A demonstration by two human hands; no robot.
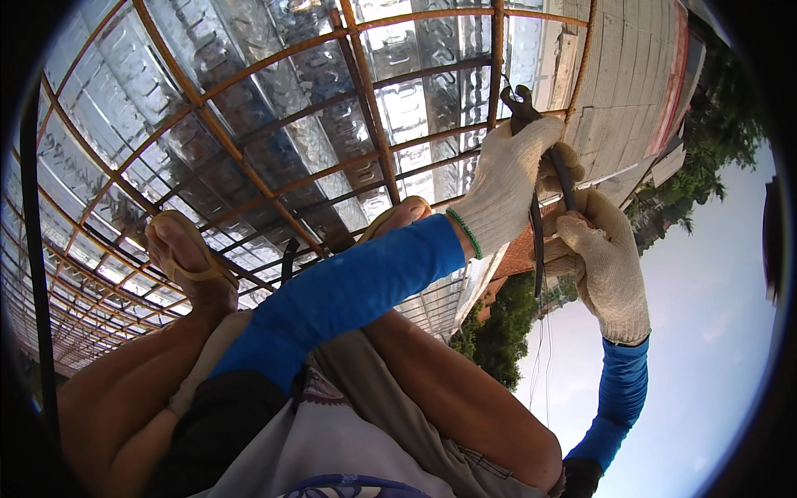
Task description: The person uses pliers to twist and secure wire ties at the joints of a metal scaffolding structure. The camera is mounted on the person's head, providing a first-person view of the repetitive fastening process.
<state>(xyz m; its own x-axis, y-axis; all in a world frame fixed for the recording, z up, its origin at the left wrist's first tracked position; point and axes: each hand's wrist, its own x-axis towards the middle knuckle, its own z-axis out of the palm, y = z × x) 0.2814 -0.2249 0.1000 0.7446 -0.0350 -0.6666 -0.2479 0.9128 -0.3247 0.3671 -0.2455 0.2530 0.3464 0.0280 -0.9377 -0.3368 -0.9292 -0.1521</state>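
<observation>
Both my hands wear off-white knit gloves. My left hand [519, 162] is closed round a pair of dark end-cutting pincers [564, 178], close behind the jaws. Those jaws point up beside a rusty rebar [496, 62], and a thin dark tie wire appears to stand beside them. One handle hangs below the left glove; the other runs to my right hand [610, 257]. That hand is curled, its thumb and fingers closed at the handle's end. Part of the grip is hidden by the glove.
A rusty rebar grid [365, 91] lies over shiny embossed metal decking [290, 108]. My sandalled feet [187, 249] rest on the bars. At right are a concrete edge [618, 108], trees [502, 332] and open sky past a drop. A black strap or bar hangs at far left.
</observation>
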